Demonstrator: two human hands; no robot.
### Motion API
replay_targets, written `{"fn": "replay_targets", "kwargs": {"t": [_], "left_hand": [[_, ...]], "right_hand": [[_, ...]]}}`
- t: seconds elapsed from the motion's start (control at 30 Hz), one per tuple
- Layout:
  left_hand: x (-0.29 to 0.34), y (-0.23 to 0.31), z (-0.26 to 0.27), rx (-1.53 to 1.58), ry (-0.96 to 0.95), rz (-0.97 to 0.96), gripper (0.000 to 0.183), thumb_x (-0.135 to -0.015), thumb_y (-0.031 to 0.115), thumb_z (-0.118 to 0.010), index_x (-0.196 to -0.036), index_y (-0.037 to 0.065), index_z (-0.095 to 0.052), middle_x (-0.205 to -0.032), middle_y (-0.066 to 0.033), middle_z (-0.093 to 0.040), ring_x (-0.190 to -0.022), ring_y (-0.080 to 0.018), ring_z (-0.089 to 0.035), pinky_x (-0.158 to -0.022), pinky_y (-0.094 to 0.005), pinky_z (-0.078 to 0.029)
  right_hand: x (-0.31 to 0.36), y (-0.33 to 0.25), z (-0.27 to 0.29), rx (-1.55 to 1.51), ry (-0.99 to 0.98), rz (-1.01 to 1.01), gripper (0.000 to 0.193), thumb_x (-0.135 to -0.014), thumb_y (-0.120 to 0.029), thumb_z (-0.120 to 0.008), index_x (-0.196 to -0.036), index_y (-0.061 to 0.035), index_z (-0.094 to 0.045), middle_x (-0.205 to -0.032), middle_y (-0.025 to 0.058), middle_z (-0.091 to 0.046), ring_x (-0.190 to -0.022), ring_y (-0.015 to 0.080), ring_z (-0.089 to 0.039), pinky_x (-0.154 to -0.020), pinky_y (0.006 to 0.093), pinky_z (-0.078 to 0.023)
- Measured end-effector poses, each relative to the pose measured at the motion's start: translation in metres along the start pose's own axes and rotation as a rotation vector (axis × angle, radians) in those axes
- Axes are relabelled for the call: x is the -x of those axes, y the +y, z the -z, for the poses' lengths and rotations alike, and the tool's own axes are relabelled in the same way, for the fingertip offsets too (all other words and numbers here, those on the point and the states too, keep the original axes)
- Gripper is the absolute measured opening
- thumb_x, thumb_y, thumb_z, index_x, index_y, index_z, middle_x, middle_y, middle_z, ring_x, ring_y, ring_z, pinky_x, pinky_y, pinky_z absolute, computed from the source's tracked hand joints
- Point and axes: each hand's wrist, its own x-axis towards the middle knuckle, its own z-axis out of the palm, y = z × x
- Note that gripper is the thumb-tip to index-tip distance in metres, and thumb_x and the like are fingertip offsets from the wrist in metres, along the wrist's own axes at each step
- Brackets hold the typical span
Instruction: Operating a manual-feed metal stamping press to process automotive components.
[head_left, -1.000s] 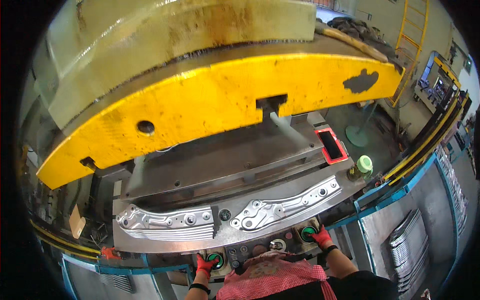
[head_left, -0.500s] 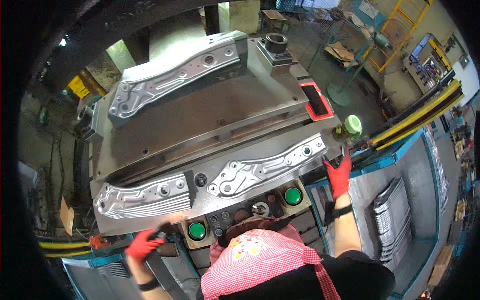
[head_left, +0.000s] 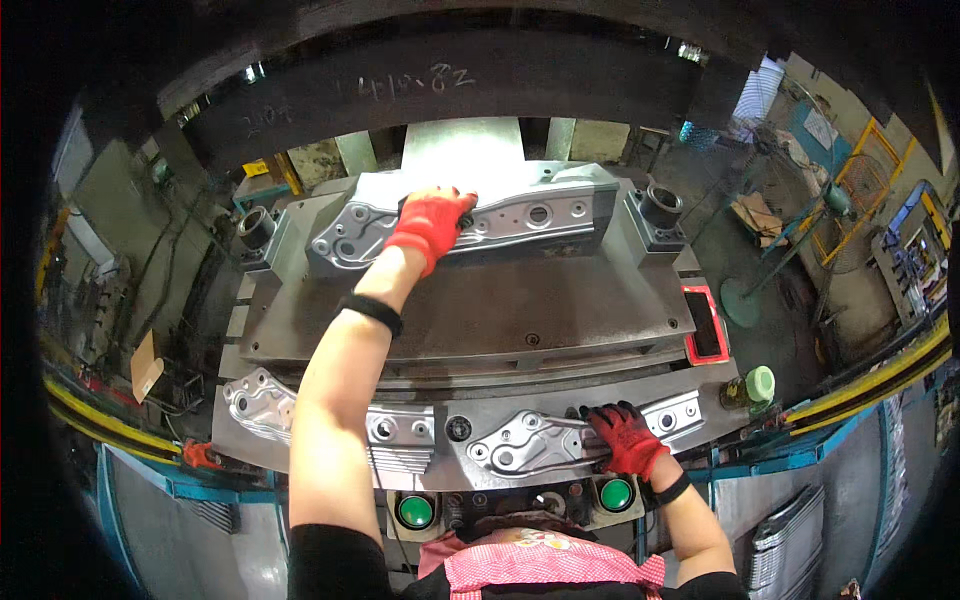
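My left hand (head_left: pixel 432 228), in a red glove, reaches far forward with its fingers closed over a long stamped metal bracket (head_left: pixel 510 220). That bracket lies on the raised steel die (head_left: pixel 420 315), and the glove covers part of it. Closer to me, my right hand (head_left: pixel 625 440), gloved in red with dark fingertips, has its fingers curled over the middle of a second such bracket (head_left: pixel 535 445) on the front ledge. Its thumb cannot be made out. A stack of similar brackets (head_left: pixel 405 432) sits at the front left, partly behind my left forearm.
Upright guide bushings (head_left: pixel 661 208) stand at the die's back corners. A phone in a red case (head_left: pixel 708 325) and a green-capped bottle (head_left: pixel 760 385) lie to the right. Two green push buttons (head_left: pixel 415 511) face me. A side bin holds stacked metal parts (head_left: pixel 790 540).
My left hand has gone from the front left edge up to the bracket on the die. My right hand has moved left from the ledge's right end onto the front bracket. The view has tilted.
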Motion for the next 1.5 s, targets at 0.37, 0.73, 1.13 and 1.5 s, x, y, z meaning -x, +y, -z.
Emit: {"fn": "replay_targets", "kwargs": {"t": [0.37, 0.73, 1.13, 1.5], "left_hand": [[0.147, -0.037, 0.07, -0.065, -0.065, -0.203, 0.05, -0.061, 0.001, -0.064, -0.109, 0.016, -0.06, -0.093, -0.0094, -0.059, -0.089, -0.0307, -0.056, -0.077, -0.0402, -0.045], [0.316, -0.076, 0.003, -0.143, -0.34, 0.033, 0.048, -0.065, 0.011, -0.068, -0.112, 0.019, -0.058, -0.103, -0.0059, -0.058, -0.099, -0.0271, -0.053, -0.091, -0.0386, -0.04], [0.369, -0.053, -0.048, 0.07, 0.079, 0.521, 0.065, -0.072, 0.023, -0.067, -0.132, 0.016, -0.043, -0.135, -0.0209, -0.036, -0.126, -0.0427, -0.029, -0.107, -0.0489, -0.02], [0.425, -0.023, -0.039, 0.062, 0.307, 0.802, 0.06, -0.076, 0.018, -0.063, -0.131, 0.006, -0.043, -0.135, -0.0208, -0.036, -0.125, -0.0431, -0.029, -0.105, -0.0496, -0.024]], "right_hand": [[0.005, 0.009, -0.013, -0.122, 0.136, 0.016, 0.107, -0.042, -0.037, -0.08, -0.133, -0.0056, -0.034, -0.125, 0.0184, -0.043, -0.118, 0.0363, -0.038, -0.104, 0.0498, -0.024], [0.002, 0.004, -0.009, -0.123, 0.096, 0.001, 0.109, -0.041, -0.034, -0.083, -0.134, -0.0054, -0.033, -0.124, 0.0172, -0.043, -0.118, 0.0356, -0.037, -0.105, 0.0473, -0.023], [-0.026, -0.043, 0.132, 0.187, 0.65, -0.027, 0.087, -0.048, -0.029, -0.079, -0.127, -0.0131, -0.046, -0.124, 0.0131, -0.044, -0.119, 0.0335, -0.036, -0.104, 0.0494, -0.022], [-0.32, -0.067, 0.164, 0.814, 1.14, -0.079, 0.073, -0.069, -0.025, -0.068, -0.135, -0.0291, -0.036, -0.125, 0.0076, -0.041, -0.116, 0.0277, -0.038, -0.102, 0.0502, -0.027]]}}
